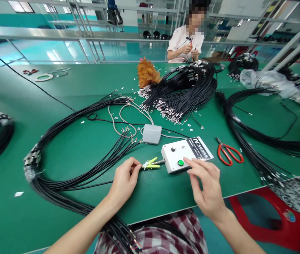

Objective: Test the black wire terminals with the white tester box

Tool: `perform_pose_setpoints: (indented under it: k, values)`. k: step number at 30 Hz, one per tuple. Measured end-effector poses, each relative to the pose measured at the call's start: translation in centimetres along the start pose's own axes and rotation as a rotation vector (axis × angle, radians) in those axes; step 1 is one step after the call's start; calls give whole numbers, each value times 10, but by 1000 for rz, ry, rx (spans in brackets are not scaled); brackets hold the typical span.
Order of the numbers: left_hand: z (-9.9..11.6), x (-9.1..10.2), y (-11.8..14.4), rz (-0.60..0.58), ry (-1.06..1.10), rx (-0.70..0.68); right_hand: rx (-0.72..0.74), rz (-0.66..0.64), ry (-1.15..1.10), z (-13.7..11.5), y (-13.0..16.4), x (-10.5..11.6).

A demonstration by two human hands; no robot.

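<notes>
My left hand is closed in a pinch on the end of a black cable, right beside a yellow-green clip. That clip sits on a metal shaft coming out of a white box with a black knob, a green button and a dark label. Over the box's near edge, my right hand is open with fingers apart and bent, holding nothing. Its index fingertip is close to the green button; whether it touches I cannot tell. A curved bundle of black cables lies to the left.
A grey pedal-like block sits behind the box. Red-handled pliers lie to its right. Large cable coils and an orange feathery thing are farther back. More cables spread right. A person works across the table.
</notes>
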State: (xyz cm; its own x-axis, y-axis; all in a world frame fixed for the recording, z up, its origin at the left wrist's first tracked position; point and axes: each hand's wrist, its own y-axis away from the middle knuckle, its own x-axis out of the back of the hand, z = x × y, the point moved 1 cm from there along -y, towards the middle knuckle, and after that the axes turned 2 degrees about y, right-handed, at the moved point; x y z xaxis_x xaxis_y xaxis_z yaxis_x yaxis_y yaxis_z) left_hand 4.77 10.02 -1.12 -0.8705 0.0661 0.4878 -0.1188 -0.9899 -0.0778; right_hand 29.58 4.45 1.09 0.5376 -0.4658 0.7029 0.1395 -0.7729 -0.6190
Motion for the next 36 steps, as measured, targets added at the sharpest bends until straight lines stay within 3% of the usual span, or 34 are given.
perform_pose_setpoints:
  k: [7,15,21,23,25,29,33,34,36]
  values:
    - [-3,6,2,-19,-50,15,43,18,76,0,13,-17]
    - [-4,26,4,53,-39,24,52,73,25,-3,19,-19]
    - [-9,65,-50,244,-164,35,194,74,-93,-21,34,-31]
    - [-15,76,-72,327,-263,55,204,60,-98,-21,35,-35]
    - [-21,81,-89,337,-366,93,190,45,-101,-19,35,-37]
    - [-19,74,-88,175,-531,110,161,-5,-122,-17,34,-38]
    - [10,66,-36,13,-635,-30,151,-9,-135,-17,34,-37]
    - [19,65,-17,-89,-648,-80,150,-6,-138,-17,34,-36]
    - [32,61,20,-571,-608,-239,150,-8,-147,-17,34,-36]
